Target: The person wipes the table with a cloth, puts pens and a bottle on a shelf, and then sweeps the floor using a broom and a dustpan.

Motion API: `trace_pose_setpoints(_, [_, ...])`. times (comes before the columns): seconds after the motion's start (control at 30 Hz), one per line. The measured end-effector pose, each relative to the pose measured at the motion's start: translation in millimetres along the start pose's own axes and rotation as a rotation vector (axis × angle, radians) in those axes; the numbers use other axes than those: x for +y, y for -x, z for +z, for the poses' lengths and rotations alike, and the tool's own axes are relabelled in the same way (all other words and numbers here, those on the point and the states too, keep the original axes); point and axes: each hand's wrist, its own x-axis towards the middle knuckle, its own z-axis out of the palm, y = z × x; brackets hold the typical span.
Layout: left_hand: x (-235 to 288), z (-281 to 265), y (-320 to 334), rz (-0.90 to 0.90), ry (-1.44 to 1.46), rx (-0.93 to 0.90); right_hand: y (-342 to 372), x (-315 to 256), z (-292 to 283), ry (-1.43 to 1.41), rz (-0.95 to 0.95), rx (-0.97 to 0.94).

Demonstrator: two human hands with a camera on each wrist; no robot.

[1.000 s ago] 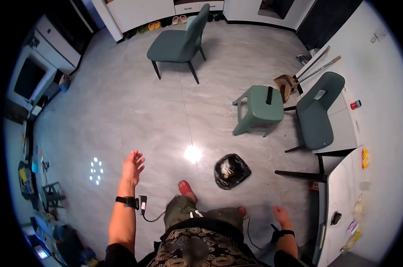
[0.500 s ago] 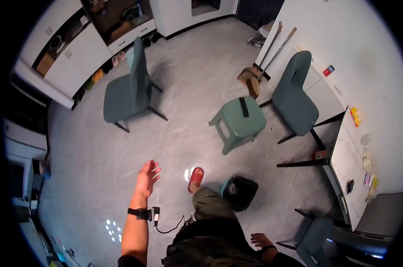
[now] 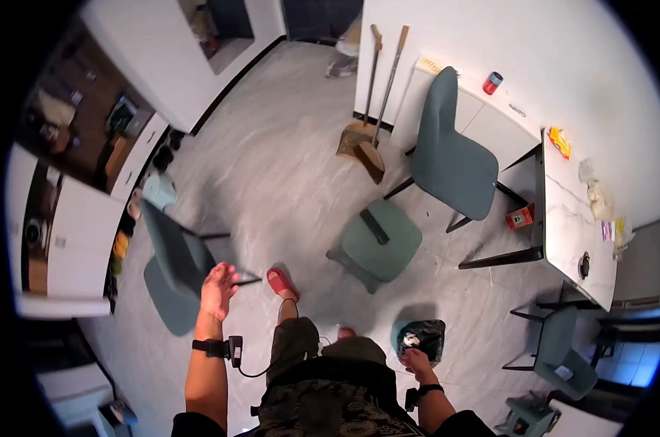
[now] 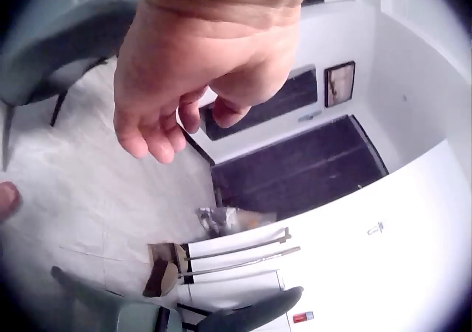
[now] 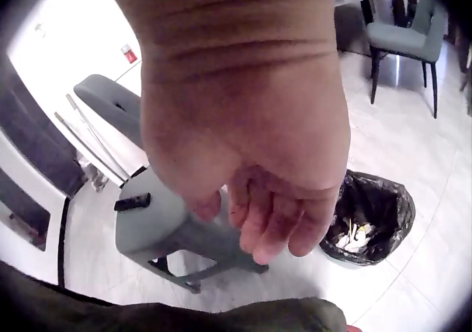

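My left hand (image 3: 218,291) hangs in the air with loosely bent fingers and nothing in it. In the head view it overlaps a grey-green chair (image 3: 171,284). Loosely curled fingers show on my right hand (image 3: 419,364) too, which holds nothing. It overlaps the edge of a bin lined with a black bag (image 3: 433,336), which has pale rubbish inside. Ahead of me stands a green plastic stool (image 3: 392,251) with a black strap-like item (image 3: 374,226) lying on its seat. The right wrist view has the hand (image 5: 251,148) between this stool and the bin.
A second chair (image 3: 457,171) stands by the wall cabinet, near a broom and dustpan (image 3: 359,142). On the right is a marble-topped table (image 3: 566,218) bearing a yellow packet (image 3: 559,142) and bags. Another chair (image 3: 563,357) is behind it. Shoes line the cabinet (image 3: 82,240) at left.
I have stepped forward and turned right, so the stool is now close ahead and the first chair lies to my left. The bin has come beside my right hand. Both hands stay without anything held.
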Motion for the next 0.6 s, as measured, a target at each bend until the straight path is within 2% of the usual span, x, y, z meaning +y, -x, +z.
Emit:
trace_pose_setpoints(0.13, [71,52,-121,0.014,-0.083,-0.115,-4,-33,56,-0.009,0.052,0.099])
trace_pose_setpoints(0.23, [132,100,-184,0.027,-0.136,-0.212,0,-75,106,-0.153,0.081,0.138])
trace_pose_setpoints(0.3, [173,129,-218,0.055,-0.165,-0.278,3,-120,140,-0.212,0.101,0.111])
trace_pose_setpoints(0.37, [203,155,-249,0.082,-0.215,-0.345,7,-168,170,-0.277,0.023,0.110])
trace_pose_setpoints(0.47, [228,184,-312,0.039,-0.260,-0.436,8,-247,209,-0.374,-0.056,0.116])
trace_pose_setpoints(0.6, [265,222,-372,0.064,-0.336,-0.474,-22,-332,244,-0.422,-0.033,0.092])
